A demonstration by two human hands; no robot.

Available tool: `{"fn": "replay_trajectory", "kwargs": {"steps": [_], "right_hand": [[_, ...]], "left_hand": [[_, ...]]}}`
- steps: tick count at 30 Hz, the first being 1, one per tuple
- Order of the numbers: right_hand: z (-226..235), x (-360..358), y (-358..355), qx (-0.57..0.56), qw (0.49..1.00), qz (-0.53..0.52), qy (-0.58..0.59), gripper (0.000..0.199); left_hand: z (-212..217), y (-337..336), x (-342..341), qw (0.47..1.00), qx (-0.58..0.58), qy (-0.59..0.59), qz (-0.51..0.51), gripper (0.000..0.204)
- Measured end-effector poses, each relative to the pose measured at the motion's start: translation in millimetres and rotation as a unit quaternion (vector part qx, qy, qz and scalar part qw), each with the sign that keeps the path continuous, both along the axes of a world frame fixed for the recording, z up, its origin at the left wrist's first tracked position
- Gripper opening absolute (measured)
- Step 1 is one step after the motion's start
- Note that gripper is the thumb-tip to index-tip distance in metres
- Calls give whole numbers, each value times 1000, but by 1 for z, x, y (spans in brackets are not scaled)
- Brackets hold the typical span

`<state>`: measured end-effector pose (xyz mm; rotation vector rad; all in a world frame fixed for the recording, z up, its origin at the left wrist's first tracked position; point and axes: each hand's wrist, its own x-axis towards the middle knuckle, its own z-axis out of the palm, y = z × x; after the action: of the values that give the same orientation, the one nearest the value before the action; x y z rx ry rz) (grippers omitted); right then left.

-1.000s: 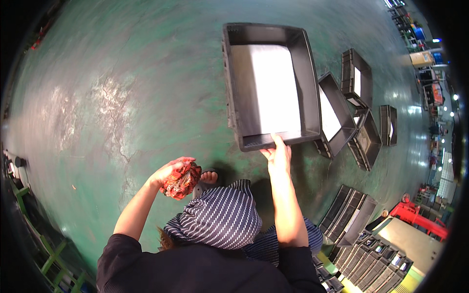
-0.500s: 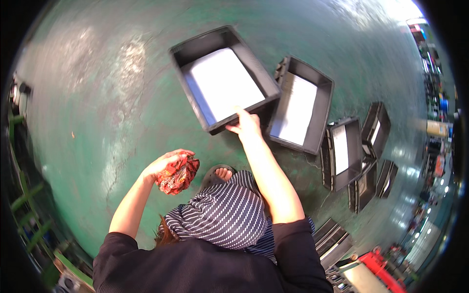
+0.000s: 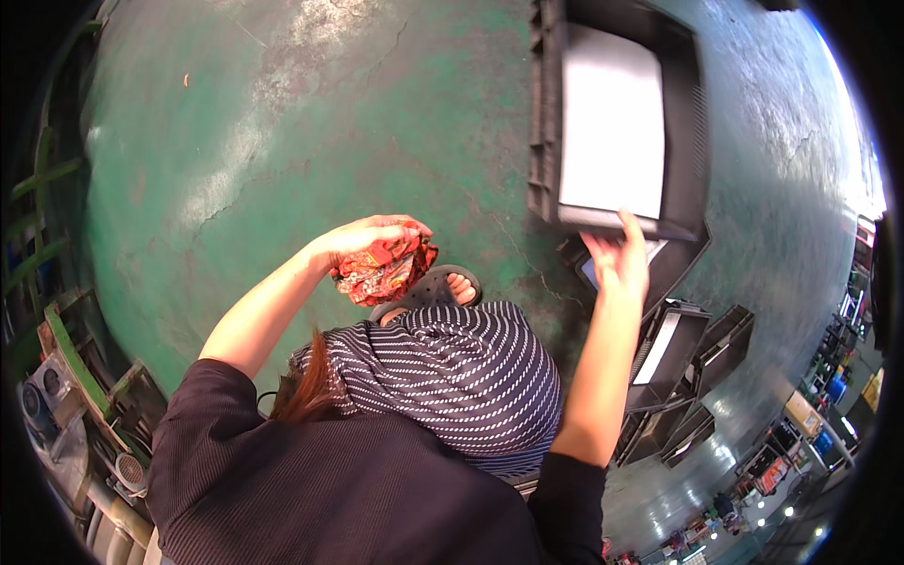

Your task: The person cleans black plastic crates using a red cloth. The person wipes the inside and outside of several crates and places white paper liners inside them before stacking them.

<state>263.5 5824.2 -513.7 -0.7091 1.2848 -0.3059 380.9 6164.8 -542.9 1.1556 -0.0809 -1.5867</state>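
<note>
My right hand (image 3: 621, 262) grips the near rim of a black plastic crate (image 3: 686, 141), thumb up over the edge and fingers under it. A white sheet (image 3: 612, 118) lines the crate's bottom. The crate is slightly blurred, tilted, and partly covers a second black crate (image 3: 686, 262) on the floor. My left hand (image 3: 363, 234) is closed on a crumpled red patterned cloth (image 3: 388, 270), held in front of my knees and apart from the crates.
Several more black crates with light linings, such as one crate (image 3: 670, 348), stand on the green floor (image 3: 452, 141) at the right. A green metal frame and machine parts (image 3: 71, 377) lie along the left. Shelves and goods (image 3: 829, 377) line the far right.
My right hand has carried the crate rightward, so it now overlaps the second crate. The left hand keeps the red cloth. The whole view has turned, shifting the floor and the other crates.
</note>
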Motion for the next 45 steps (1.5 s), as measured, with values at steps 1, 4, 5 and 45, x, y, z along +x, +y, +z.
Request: {"fn": "replay_trajectory", "kwargs": {"steps": [1, 4, 5, 45], "right_hand": [[21, -19, -2, -10, 1000, -5, -9, 51], [56, -82, 4, -24, 998, -6, -59, 47], [64, -105, 6, -30, 998, -17, -57, 45], [-32, -85, -38, -53, 947, -219, -230, 76]], "left_hand": [[0, -2, 0, 1000, 0, -4, 5, 49], [-3, 1, 1, 1000, -4, -18, 4, 49], [-1, 0, 0, 1000, 3, -11, 4, 49], [16, -53, 2, 988, 66, 42, -135, 49]]}}
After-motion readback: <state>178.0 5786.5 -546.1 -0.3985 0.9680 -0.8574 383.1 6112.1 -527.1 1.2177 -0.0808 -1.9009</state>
